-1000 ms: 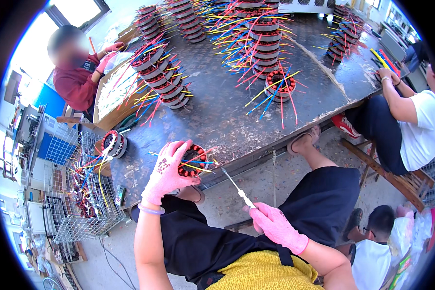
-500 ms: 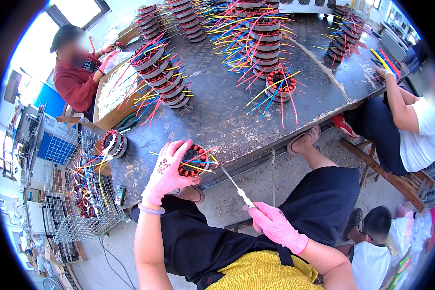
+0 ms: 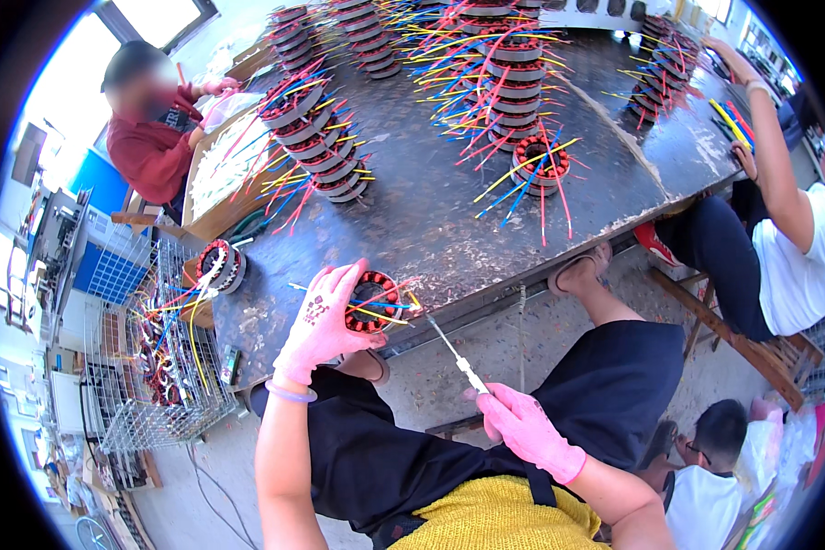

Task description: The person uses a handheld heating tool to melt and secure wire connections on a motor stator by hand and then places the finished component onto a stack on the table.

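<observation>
My left hand [image 3: 319,321], in a pink glove, grips a motor stator [image 3: 346,317] at the table's near edge. Red windings line the stator's ring, and red, blue and yellow lead wires stick out to the right. My right hand [image 3: 528,429], gloved in pink too, is closed around a white-handled tool [image 3: 467,370] with a thin metal shaft. The shaft slants up and left, its tip close to the ends of the lead wires; whether it touches them I cannot tell. Left of my left hand stands another stator [image 3: 220,267] with white tie cord.
Several stator stacks [image 3: 316,137] with splayed wires stand on the dark table [image 3: 412,206], plus a single stator [image 3: 541,167]. A wire basket [image 3: 170,417] is at the left. Co-workers sit at the far left [image 3: 147,147] and right [image 3: 793,238]; another person [image 3: 710,467] is low at the lower right.
The view has shifted slightly. My hands keep their hold on the stator and the tool, the tip still by the lead wires. The co-worker at the right has raised an arm over the table.
</observation>
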Tool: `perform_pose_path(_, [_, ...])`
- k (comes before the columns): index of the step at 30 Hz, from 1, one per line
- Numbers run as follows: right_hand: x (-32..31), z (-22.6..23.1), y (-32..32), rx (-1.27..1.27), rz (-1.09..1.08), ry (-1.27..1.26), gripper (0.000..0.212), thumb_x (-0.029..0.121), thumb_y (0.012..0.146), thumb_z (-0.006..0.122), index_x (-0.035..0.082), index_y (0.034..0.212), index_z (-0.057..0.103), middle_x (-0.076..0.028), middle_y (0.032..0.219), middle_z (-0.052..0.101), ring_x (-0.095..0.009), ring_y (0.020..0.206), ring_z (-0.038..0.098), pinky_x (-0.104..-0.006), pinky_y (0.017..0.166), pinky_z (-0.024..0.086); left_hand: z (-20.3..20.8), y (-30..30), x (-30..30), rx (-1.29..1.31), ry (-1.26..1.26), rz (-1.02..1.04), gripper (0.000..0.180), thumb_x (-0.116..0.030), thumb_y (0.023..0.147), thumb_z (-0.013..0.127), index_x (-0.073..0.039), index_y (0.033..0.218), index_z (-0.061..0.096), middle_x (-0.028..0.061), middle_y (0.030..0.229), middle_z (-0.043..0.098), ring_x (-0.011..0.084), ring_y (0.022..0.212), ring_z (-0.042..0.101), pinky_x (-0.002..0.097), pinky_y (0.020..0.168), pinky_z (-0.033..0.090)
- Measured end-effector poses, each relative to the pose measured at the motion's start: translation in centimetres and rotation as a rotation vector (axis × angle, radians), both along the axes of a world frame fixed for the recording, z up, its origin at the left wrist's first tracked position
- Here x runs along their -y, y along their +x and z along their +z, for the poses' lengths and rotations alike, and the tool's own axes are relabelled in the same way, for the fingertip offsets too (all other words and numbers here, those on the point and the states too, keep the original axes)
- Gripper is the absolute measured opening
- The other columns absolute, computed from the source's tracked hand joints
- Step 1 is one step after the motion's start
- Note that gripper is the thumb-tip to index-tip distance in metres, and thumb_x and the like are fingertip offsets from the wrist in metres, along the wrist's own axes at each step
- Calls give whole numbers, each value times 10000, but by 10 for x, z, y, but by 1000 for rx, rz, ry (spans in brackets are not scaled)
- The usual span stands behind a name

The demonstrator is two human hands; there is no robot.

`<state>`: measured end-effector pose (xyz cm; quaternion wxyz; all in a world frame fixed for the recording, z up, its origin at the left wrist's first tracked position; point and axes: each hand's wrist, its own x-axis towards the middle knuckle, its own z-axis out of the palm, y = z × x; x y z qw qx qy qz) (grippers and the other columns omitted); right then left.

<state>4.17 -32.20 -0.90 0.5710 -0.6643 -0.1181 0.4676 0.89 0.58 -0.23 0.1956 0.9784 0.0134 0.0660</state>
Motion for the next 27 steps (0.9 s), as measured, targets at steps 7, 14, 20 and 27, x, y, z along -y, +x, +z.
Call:
perform_pose_path(7, [14, -11, -6, -142, -107, 138, 345, 259, 1051, 520, 6, 1265, 613, 38, 682, 494, -44, 602, 438, -229, 573, 370, 8, 0, 3, 224, 161, 12, 1030, -327, 512, 908, -60, 1411, 481, 151, 1331, 523, 380, 1289, 462, 528, 1178, 302])
perform_pose_path(14, [8, 8, -7, -191, -77, 97, 344, 264, 1051, 522, 7, 1260, 615, 34, 662, 489, -52, 594, 436, -230, 567, 365, 14, -2, 6, 421, 301, -1, 1009, -296, 505, 916, -60, 1392, 497, 125, 1320, 541, 336, 1262, 504, 551, 1179, 311])
perform_pose_path(20, [8, 4, -8, -128, -50, 75, 346, 259, 1051, 498, 3, 1250, 619, 17, 646, 490, -62, 593, 443, -242, 567, 371, 14, -1, 7, 461, 323, -3, 977, -296, 510, 917, -52, 1366, 514, 118, 1299, 553, 321, 1237, 529, 572, 1171, 317])
perform_pose_path(27, [6, 7, -6, -70, -21, 66, 365, 277, 1052, 476, 6, 1247, 622, 13, 631, 471, -66, 592, 436, -250, 572, 371, 15, -1, 7, 463, 335, -15, 976, -292, 506, 919, -50, 1363, 518, 119, 1298, 559, 321, 1236, 533, 574, 1170, 317])
